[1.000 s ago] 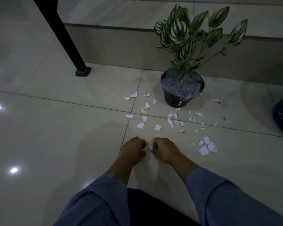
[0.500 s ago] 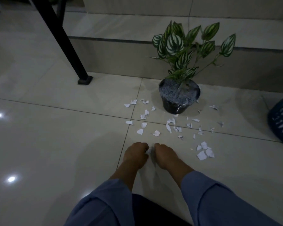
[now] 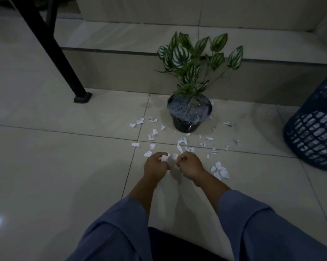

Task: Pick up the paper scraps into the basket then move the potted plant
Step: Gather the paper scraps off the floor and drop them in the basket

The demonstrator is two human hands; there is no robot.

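Several white paper scraps (image 3: pixel 181 141) lie scattered on the tiled floor in front of a potted plant (image 3: pixel 189 112) with striped green leaves in a dark pot. A small heap of scraps (image 3: pixel 220 170) lies to the right of my hands. My left hand (image 3: pixel 155 166) is closed around a white scrap at its fingertips. My right hand (image 3: pixel 190 164) is closed too, with a scrap pinched at its thumb. Both hands hover close together just above the floor. A dark blue lattice basket (image 3: pixel 315 132) stands at the right edge.
A black slanted metal leg (image 3: pixel 51 48) with a foot stands on the floor at the left. A tiled step (image 3: pixel 121 72) runs behind the plant. Light reflections show on the glossy floor at the lower left.
Both hands have lifted slightly off the floor with scraps in their fingers. The view has tilted up and right, so more of the basket shows.
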